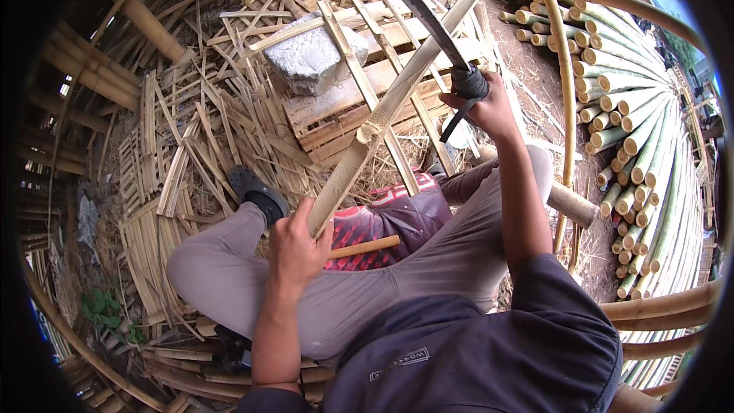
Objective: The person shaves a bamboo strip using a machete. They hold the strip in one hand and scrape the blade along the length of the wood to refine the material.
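Left hand [294, 248] is clenching the near end of a stiff, light split bamboo stave [382, 111], right hand [485, 107] gripping the curved blade [417, 4] by its wrapped handle, likely splintery edges.

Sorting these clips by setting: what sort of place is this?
Likely an open-air bamboo workshop. Split pale bamboo strips litter the ground, cut green-ended bamboo poles lie stacked, and the right hand holds a long dark curved blade against a split bamboo pole gripped by the left hand.
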Available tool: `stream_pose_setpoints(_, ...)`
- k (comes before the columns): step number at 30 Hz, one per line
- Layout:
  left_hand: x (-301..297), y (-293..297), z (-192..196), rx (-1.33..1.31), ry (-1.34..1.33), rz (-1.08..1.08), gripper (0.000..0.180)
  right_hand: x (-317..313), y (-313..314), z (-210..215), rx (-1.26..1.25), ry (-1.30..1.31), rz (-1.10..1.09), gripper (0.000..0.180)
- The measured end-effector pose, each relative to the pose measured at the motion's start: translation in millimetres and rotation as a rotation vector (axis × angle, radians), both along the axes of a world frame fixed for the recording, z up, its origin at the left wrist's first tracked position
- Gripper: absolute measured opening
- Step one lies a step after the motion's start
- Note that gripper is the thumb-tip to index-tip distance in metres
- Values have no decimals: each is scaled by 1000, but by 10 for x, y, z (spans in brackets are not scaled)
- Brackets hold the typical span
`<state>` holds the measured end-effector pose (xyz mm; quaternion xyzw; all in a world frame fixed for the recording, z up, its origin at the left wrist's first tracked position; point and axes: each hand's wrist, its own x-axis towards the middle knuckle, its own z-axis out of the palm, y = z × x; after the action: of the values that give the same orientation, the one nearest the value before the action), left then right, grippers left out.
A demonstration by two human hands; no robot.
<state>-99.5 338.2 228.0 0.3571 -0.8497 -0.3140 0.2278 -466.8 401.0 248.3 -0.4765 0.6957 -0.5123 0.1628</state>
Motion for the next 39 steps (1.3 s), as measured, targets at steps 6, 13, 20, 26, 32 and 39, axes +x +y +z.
stream_pose_setpoints(6, 109, -97, -34, -265, -192, 53, 27, 131, -7, -196, 140, -72, -5, 25)
stream_pose_setpoints(13, 121, -108, -26, -242, -240, 39, 28, 63, 91, -550, 274, -398, 270, 30)
stream_pose_setpoints(20, 45, -121, 53, -223, -96, 10, 24, 8, 212, -372, 79, -536, 258, 25)
stream_pose_setpoints(26, -5, -104, -30, -42, 27, -2, 15, 100, 224, -418, -4, -266, -57, 19)
stream_pose_setpoints(32, -42, -61, -20, 37, 89, -40, 14, 323, 215, -218, 128, -94, 171, 23)
stream_pose_setpoints(39, -52, -27, 133, 247, 163, -35, 14, 139, 202, -458, 83, -478, 332, 25)
